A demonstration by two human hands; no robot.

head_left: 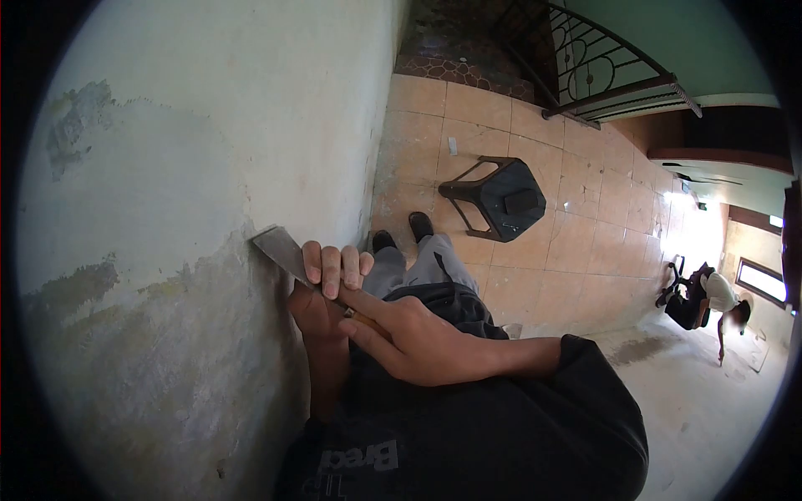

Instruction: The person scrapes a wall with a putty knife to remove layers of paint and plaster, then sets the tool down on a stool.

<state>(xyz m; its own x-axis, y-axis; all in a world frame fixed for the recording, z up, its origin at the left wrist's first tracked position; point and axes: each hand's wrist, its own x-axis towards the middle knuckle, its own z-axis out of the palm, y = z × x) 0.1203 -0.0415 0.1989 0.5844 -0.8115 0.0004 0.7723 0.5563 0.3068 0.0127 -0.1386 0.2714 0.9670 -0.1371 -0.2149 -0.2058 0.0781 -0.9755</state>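
A scraper with a flat metal blade (279, 248) and a wooden handle (368, 322) is held in both of my hands. The blade's edge meets the pale wall (192, 192) at the left, by a border between smooth paint and a rough grey patch. My right hand (418, 338) is closed round the handle, its index finger and thumb pointing toward the blade. Beside the wall, my left hand (330, 271) curls its fingers over the lower blade. Part of its palm and most of the handle are hidden behind my hands.
A black plastic stool (501, 200) stands on the tiled floor (576, 242) beyond my feet. Farther off are a metal railing (610, 67) and dark steps. Another person (718, 292) is by the wall at far right, near a window.
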